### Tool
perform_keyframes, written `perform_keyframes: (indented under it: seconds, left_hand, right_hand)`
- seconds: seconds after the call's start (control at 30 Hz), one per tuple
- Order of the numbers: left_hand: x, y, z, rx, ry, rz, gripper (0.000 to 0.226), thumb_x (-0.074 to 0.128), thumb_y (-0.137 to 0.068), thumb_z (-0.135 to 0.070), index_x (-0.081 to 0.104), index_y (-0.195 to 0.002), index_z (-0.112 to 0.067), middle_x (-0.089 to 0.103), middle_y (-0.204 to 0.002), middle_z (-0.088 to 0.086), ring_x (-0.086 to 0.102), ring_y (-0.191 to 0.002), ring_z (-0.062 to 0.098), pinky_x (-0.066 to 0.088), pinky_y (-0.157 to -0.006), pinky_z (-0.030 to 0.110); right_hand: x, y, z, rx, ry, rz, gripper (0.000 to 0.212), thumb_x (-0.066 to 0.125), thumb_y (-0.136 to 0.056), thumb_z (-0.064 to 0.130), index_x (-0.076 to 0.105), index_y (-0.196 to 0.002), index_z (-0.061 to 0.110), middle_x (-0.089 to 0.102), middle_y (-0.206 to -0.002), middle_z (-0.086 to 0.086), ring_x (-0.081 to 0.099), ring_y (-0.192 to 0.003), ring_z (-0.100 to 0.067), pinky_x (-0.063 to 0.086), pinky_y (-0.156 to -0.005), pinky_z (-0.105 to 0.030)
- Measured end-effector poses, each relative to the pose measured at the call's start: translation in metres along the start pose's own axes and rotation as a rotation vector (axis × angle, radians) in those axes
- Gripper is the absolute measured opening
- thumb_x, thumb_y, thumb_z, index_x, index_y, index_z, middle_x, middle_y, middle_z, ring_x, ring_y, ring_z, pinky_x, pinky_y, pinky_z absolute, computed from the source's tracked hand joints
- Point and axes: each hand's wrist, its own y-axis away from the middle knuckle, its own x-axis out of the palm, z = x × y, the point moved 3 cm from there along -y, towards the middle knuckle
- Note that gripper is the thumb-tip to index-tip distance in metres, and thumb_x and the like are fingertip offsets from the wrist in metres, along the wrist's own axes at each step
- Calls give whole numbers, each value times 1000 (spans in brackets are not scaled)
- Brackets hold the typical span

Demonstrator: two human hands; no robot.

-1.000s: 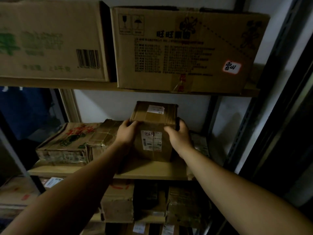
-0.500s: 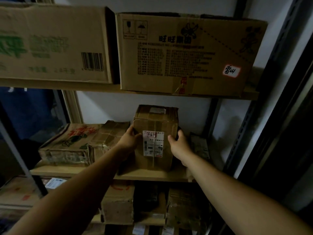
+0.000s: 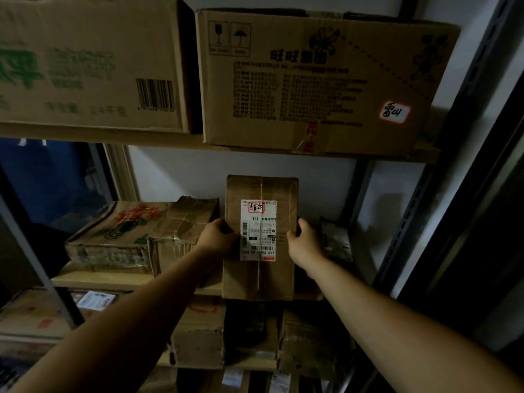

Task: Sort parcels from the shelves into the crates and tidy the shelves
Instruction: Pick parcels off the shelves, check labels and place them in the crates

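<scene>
A brown cardboard parcel (image 3: 259,276) with a white shipping label stands upright at the front of the middle shelf (image 3: 113,280). Its labelled face is turned toward me and its bottom edge overhangs the shelf front. My left hand (image 3: 217,236) grips the parcel's left edge. My right hand (image 3: 304,242) grips its right edge, fingers curled round the side.
Two flat worn boxes (image 3: 136,236) lie left of the parcel, and a dark packet (image 3: 336,241) leans to its right. Two big cartons (image 3: 312,80) fill the upper shelf. More parcels (image 3: 198,336) crowd the lower shelf. A metal upright (image 3: 419,211) bounds the right side.
Both hands tipped the parcel upright and drew it forward to the shelf's front edge; its labelled face now points fully at me.
</scene>
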Motion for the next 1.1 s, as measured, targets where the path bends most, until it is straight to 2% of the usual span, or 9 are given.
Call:
perform_keyframes:
  seconds: [0.07, 0.17, 0.23, 0.33, 0.43, 0.53, 0.7, 0.9, 1.1]
  left_hand:
    - [0, 1, -1, 9, -7, 3, 36, 60, -90, -18, 52, -124, -16, 63, -107, 0, 64, -84, 12, 52, -56, 22]
    - [2, 3, 0, 10, 16, 19, 47, 63, -87, -17, 46, -130, -21, 62, -114, 2, 63, -94, 17, 56, -72, 32]
    - [6, 6, 1, 6, 97, 59, 60, 64, -85, -13, 38, -137, -24, 58, -110, -3, 59, -93, 15, 53, -71, 31]
    - [8, 9, 2, 12, 168, 74, 70, 63, -85, -9, 29, -144, -25, 55, -108, -5, 55, -96, 15, 48, -68, 27]
    - [9, 9, 3, 27, 196, 81, 71, 59, -87, -6, 25, -147, -26, 56, -118, -1, 54, -97, 13, 47, -63, 22]
    - [6, 12, 5, 47, 212, 109, 71, 58, -88, -5, 24, -146, -28, 55, -107, -8, 54, -92, 9, 47, -63, 22]
    - [-6, 17, 16, 52, 173, 159, 66, 63, -87, -14, 30, -143, -23, 57, -123, 4, 60, -106, 21, 53, -88, 44]
    - [-22, 49, 20, 16, 96, 182, 43, 64, -87, -19, 47, -126, -11, 62, -114, 8, 64, -87, 17, 52, -55, 23]
    - [-36, 96, 22, 31, 245, 198, 54, 62, -88, -20, 39, -138, -23, 59, -108, -1, 61, -91, 17, 51, -75, 33]
  right_hand:
    - [-1, 0, 0, -10, 5, 0, 42, 41, -101, 10, 37, -143, 15, 50, -137, -8, 49, -124, -25, 41, -95, -33]
    - [0, -1, -2, -16, -7, 7, 40, 42, -99, 8, 41, -139, 15, 53, -132, -6, 52, -116, -21, 42, -88, -30]
    - [1, -1, -2, -24, -26, 5, 37, 44, -99, 8, 44, -135, 16, 55, -128, -3, 53, -106, -15, 42, -84, -27]
    - [2, -1, -2, -21, -53, 0, 38, 45, -98, 8, 44, -134, 18, 56, -128, -3, 55, -112, -20, 46, -90, -32]
    - [1, 1, -3, -17, -64, -7, 40, 46, -98, 8, 42, -137, 20, 56, -128, -2, 55, -117, -22, 46, -93, -35]
    - [2, 7, -1, -15, -69, -26, 40, 47, -98, 9, 43, -136, 19, 57, -128, -3, 56, -114, -22, 48, -92, -34]
    - [8, 31, 2, 10, -81, -95, 47, 50, -97, 12, 38, -141, 21, 56, -130, -4, 56, -114, -23, 49, -96, -42]
    - [8, 69, 10, -7, -104, -140, 47, 50, -97, 17, 38, -142, 24, 55, -126, 3, 57, -109, -18, 49, -92, -37]
    - [10, 109, 13, -50, -181, -130, 57, 54, -95, 24, 30, -147, 30, 52, -132, 4, 52, -121, -21, 47, -95, -39]
